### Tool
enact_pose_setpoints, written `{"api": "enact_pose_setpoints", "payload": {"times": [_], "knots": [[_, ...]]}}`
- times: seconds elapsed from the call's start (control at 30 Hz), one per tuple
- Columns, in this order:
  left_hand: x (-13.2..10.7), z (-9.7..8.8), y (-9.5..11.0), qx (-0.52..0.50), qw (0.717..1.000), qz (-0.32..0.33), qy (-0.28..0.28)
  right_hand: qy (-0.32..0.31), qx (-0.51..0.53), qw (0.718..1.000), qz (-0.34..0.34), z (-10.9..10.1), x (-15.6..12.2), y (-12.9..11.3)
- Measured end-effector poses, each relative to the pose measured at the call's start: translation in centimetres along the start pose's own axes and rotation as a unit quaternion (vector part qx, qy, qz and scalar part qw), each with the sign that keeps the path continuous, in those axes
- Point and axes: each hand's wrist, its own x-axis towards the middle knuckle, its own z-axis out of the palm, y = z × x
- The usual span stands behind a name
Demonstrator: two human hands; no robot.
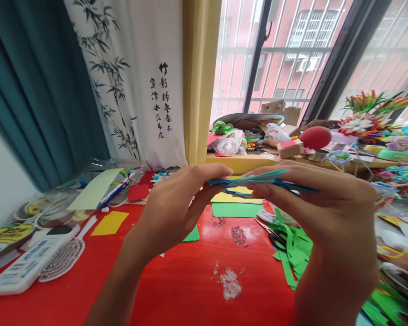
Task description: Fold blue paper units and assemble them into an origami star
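Between my two hands, a folded blue paper piece [238,182] is held up edge-on above the red table. My left hand [177,203] pinches its left end between thumb and fingers. Its right side is gripped by my right hand [323,199], thumb below and fingers on top. The layers stand slightly apart at the right, and the paper's flat face cannot be seen from this angle. Behind and below it lie yellow paper [231,196] and a green sheet [238,210], partly covered by my hands.
Black-handled scissors [278,240] lie beside green paper strips [294,253] on the right. A pink-and-white hairbrush-shaped item [66,258], a white packet [27,262] and a yellow paper square [110,223] are on the left. Crafts crowd the windowsill [245,160].
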Motion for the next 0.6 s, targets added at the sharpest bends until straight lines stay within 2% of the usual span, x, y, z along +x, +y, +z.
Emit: {"api": "enact_pose_setpoints", "payload": {"times": [0.17, 0.4, 0.6], "knots": [[-0.1, -0.3, 0.0, -0.023, 1.0, -0.006, 0.002, 0.085, 0.044, 0.994, 0.045, 1.3, -0.2, -0.4], [-0.2, -0.5, 0.0, -0.02, 1.0, 0.002, 0.013, 0.086, 0.051, 0.992, 0.077, 1.4, -0.2, -0.6], [-0.3, -0.5, 0.2, -0.041, 0.999, -0.018, 0.025, 0.082, 0.04, 0.992, 0.084, 1.8, 0.0, -0.6]]}}
